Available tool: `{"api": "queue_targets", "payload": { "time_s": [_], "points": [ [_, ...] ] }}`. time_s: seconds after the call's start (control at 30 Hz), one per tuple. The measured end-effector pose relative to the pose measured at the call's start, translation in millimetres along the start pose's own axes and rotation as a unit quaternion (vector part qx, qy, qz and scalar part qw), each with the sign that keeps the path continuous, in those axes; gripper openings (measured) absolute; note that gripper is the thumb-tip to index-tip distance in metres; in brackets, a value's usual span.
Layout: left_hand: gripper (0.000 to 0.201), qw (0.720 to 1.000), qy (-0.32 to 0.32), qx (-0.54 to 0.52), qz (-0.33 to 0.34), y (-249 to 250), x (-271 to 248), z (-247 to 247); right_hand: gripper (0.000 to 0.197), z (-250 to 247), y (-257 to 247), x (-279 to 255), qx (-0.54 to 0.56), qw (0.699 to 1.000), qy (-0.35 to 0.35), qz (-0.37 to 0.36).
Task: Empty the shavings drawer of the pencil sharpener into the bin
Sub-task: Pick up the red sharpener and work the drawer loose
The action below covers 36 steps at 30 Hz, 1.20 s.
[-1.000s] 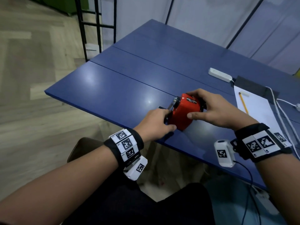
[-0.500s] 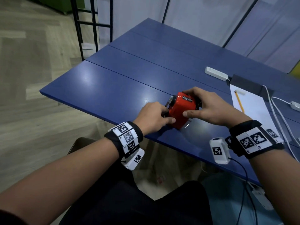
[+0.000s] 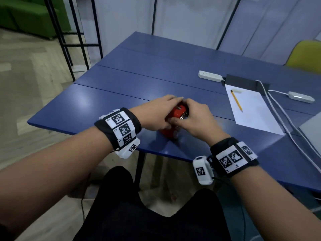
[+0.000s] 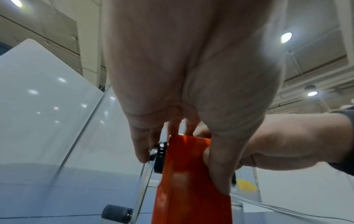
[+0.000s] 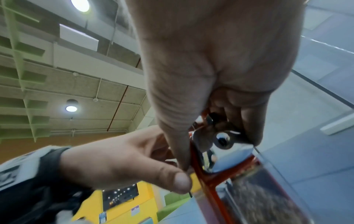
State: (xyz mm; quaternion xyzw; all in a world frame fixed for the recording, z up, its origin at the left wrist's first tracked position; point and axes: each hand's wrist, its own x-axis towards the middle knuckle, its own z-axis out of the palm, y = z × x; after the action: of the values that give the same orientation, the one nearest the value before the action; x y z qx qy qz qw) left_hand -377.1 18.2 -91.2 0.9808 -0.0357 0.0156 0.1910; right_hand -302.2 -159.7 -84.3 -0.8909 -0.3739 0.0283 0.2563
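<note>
Both hands have closed in over the pencil sharpener [image 3: 175,117] since a second ago: the left hand [image 3: 157,113], which was at its near left side, now lies across the top, and the right hand [image 3: 194,119] has slid round to the crank end.

From the head view, the red sharpener stands near the front edge of the blue table [image 3: 107,108], mostly covered by the hands. Left fingers curl over its top and far side; right fingers are bent around its right end. Towards the right edge lie a sheet of paper [image 3: 255,115] with a pencil [image 3: 236,101] on it, a white power strip [image 3: 210,76] and white cables [image 3: 284,119].

From the left wrist, the left thumb [image 4: 220,174] presses one red side while the fingers [image 4: 139,145] curl down the other, beside the black hub and the metal crank arm [image 4: 143,186].

From the right wrist, the right thumb [image 5: 180,148] and curled fingers [image 5: 249,121] pinch the chrome end fitting. Below it, the clear shavings drawer [image 5: 264,201] sits in the red body, holding dark shavings.
</note>
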Motion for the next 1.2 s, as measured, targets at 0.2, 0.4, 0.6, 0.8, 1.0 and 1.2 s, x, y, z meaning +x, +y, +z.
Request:
{"api": "queue_targets", "payload": {
  "time_s": [0.2,0.4,0.6,0.8,1.0,1.2],
  "points": [
    [0.097,0.992,-0.109,0.064,-0.011,1,13,-22,0.067,13,23,-40,0.062,0.997,-0.007,0.051],
    [0.088,0.975,-0.168,-0.111,-0.091,22,21,-46,0.07,38,28,-63,0.069,0.993,-0.029,0.096],
    [0.038,0.971,-0.16,-0.153,-0.092,38,39,-30,0.061,53,18,-62,0.118,0.981,0.046,0.145],
    [0.038,0.994,-0.103,-0.035,-0.023,28,39,-20,0.06,53,17,-60,0.144,0.975,0.07,0.155],
    [0.051,0.999,-0.003,-0.033,-0.009,17,39,0,0.062,48,24,-58,0.128,0.98,0.058,0.144],
    [0.053,0.999,0.022,-0.027,0.011,13,41,6,0.064,47,29,-61,0.114,0.981,0.064,0.142]
  ]
}}
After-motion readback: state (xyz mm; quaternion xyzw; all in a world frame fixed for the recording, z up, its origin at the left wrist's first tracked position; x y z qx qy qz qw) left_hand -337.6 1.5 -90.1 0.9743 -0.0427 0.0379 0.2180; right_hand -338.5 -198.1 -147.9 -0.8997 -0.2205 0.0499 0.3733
